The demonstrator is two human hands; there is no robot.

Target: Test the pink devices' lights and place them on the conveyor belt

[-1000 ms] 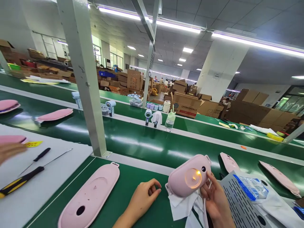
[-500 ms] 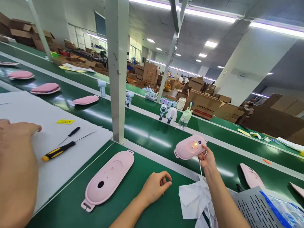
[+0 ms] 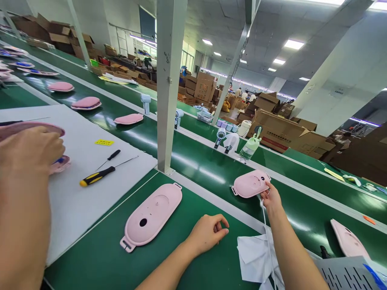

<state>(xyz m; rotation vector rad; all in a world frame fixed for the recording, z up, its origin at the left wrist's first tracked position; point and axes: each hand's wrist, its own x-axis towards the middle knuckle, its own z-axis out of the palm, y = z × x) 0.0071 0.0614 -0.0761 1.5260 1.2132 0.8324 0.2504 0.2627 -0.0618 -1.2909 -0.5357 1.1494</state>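
My right hand [image 3: 270, 198] reaches out to the conveyor belt [image 3: 302, 217] and grips the near right edge of a small pink device [image 3: 249, 183], which lies flat on the belt with its lamp off. A thin white cable [image 3: 267, 233] runs from that hand back along my forearm. On the green bench, my left hand [image 3: 209, 232] rests with fingers curled, thumb against forefinger, holding nothing. A long pink shell [image 3: 152, 216] with a round hole lies just left of it.
A white cloth [image 3: 255, 257] lies between my arms. A grey post [image 3: 168, 88] stands behind the shell. On the white mat [image 3: 75, 201] lie screwdrivers [image 3: 96, 176], where a co-worker's hand [image 3: 30, 151] covers a pink part. A perforated tray [image 3: 347, 276] and another pink shell [image 3: 347, 242] sit right.
My right hand carried the lit pink device forward and set it down on the belt; its lamp went out. The view swung left. The co-worker's hand moved onto a pink part.
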